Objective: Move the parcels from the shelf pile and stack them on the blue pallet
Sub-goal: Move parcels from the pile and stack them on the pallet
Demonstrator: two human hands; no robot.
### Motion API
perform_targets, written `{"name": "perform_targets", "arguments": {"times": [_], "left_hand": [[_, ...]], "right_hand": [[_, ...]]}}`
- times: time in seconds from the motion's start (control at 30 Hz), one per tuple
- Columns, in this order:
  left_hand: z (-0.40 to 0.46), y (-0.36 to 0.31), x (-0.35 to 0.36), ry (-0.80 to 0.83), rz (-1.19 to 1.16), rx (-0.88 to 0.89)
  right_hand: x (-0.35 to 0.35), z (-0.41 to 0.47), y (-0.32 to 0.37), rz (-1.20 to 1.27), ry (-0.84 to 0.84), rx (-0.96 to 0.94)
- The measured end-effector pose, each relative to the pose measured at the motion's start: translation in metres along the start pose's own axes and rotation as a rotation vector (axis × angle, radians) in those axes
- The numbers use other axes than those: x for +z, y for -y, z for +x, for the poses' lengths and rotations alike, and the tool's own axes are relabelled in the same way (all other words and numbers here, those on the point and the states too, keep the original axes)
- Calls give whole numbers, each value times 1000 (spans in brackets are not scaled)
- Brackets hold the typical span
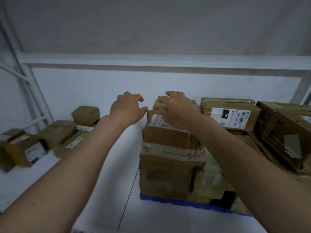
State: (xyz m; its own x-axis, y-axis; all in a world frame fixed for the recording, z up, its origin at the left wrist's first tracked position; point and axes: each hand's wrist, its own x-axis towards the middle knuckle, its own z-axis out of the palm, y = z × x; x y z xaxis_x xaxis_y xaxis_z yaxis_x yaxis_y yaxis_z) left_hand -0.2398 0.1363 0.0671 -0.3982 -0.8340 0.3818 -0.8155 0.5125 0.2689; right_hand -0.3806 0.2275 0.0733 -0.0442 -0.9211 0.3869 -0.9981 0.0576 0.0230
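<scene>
A tall stack of brown cardboard parcels [168,165] stands on the blue pallet [168,201], of which only the front edge shows. My right hand [178,108] lies palm down on the small top parcel [156,102], fingers bent over its far part; the thumb is hidden. Under it sits a parcel with a white label [157,121]. My left hand [127,109] hovers just left of the stack's top, fingers spread and loosely bent, holding nothing. More parcels lie to the left: a small wrapped one [85,115], a flat one [57,133] and a labelled box [18,148].
To the right of the stack are a parcel with a "070" barcode label [235,115] and a dark taped box [282,132]. A white shelf beam [151,59] crosses overhead and a white upright [20,64] stands at the left. White floor lies between the two groups.
</scene>
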Motion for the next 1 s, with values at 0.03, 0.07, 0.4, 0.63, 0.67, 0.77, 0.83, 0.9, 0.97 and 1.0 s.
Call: {"name": "perform_targets", "arguments": {"times": [0.03,0.07,0.4,0.63,0.67,0.77,0.83,0.9,0.97,1.0], "left_hand": [[-12,7,-5,-5,48,-27],[-25,16,-9,-3,99,-58],[-148,85,-35,207,279,-252],[-189,153,-50,323,189,-389],[-192,165,-53,329,167,-400],[-199,209,-66,342,127,-419],[-202,242,-73,374,126,-436],[-203,275,-77,390,126,-444],[-203,306,-79,386,120,-449],[-203,321,-78,388,118,-453]], "right_hand": [[0,-2,13,-10,4,-59],[0,-5,27,1,-7,-106],[24,-45,143,315,277,-358],[56,-43,207,268,448,-292],[61,-39,218,265,456,-277],[77,-25,257,275,484,-251],[88,-15,284,286,508,-240],[99,-3,310,301,513,-237],[111,9,334,299,498,-254],[118,15,344,296,493,-263]]}}
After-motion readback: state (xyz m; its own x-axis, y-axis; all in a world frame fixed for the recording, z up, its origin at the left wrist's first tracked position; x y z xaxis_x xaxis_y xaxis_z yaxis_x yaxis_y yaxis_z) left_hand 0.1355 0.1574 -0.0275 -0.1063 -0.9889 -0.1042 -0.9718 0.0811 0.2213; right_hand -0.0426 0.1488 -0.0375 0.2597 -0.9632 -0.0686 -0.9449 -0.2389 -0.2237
